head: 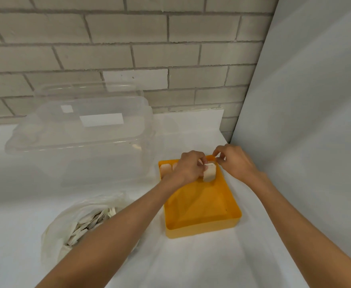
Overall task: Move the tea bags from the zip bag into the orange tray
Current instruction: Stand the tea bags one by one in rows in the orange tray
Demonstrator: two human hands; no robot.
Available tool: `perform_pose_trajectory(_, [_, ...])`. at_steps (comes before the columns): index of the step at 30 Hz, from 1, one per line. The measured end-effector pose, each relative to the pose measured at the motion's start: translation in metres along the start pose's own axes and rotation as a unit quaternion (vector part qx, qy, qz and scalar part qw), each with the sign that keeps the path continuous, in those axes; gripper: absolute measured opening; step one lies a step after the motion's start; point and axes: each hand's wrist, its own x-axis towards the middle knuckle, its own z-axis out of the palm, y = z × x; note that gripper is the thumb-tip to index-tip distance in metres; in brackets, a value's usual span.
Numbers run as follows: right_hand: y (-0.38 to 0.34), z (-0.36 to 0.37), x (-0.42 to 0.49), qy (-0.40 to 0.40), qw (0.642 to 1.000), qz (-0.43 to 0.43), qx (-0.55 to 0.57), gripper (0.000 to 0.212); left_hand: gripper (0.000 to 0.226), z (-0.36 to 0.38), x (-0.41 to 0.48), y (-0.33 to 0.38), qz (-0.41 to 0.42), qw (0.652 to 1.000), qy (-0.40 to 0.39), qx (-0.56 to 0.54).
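1. Clear container (pixel 81 142): large, transparent, far left on the white surface (pixel 191 262), backed by the brick wall (pixel 129 48).
2. Zip bag (pixel 52 235): near left, mouth open and slumped. Bagged tea bags (pixel 87 223) lie loose inside in a heap, so most of the stock is judged not yet moved.
3. Placed tea bags (pixel 165 168): standing on edge in the far left corner of the tray, partly hidden behind the left wrist.
4. Left hand (pixel 188 168): over the tray's far end, fingers curled round the held tea bags (pixel 210 172), a pale upright bundle low inside the tray.
5. Orange tray (pixel 201 217): centre right, its near half bare.
6. Right hand (pixel 234 161): at the tray's far right corner, thumb and forefinger drawn together just beside the bundle's top. Whether they pinch anything cannot be told.
7. White panel (pixel 305 100): upright, far right.

Hazards, as judged:
- The bundle may topple or fan out on release, since nothing braces its near side.
- The left wrist, lying close by, may knock the placed row over.
- The forearm crosses over the zip bag and could drag it.
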Motion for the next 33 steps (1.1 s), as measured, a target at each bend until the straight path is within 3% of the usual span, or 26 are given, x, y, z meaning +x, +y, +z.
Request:
perform_pose_trajectory(7, [0.004, 0.003, -0.007, 0.006, 1.000, 0.008, 0.028, 0.019, 0.014, 0.029, 0.019, -0.005, -0.023, 1.000, 0.000, 0.017])
perform_pose_trajectory(18, [0.005, 0.005, -0.012, 0.009, 0.999, 0.009, 0.035, 0.022, 0.023, 0.042, 0.021, -0.007, 0.049, 0.994, 0.025, 0.098])
perform_pose_trajectory(24, [0.003, 0.002, -0.013, 0.010, 0.999, 0.012, 0.032, 0.023, 0.038, 0.040, 0.017, -0.001, 0.068, 0.983, 0.040, 0.164])
perform_pose_trajectory(33, [-0.010, -0.008, -0.017, 0.022, 0.999, -0.010, 0.035, 0.021, 0.034, -0.004, -0.005, 0.009, 0.082, 0.981, 0.066, 0.165])
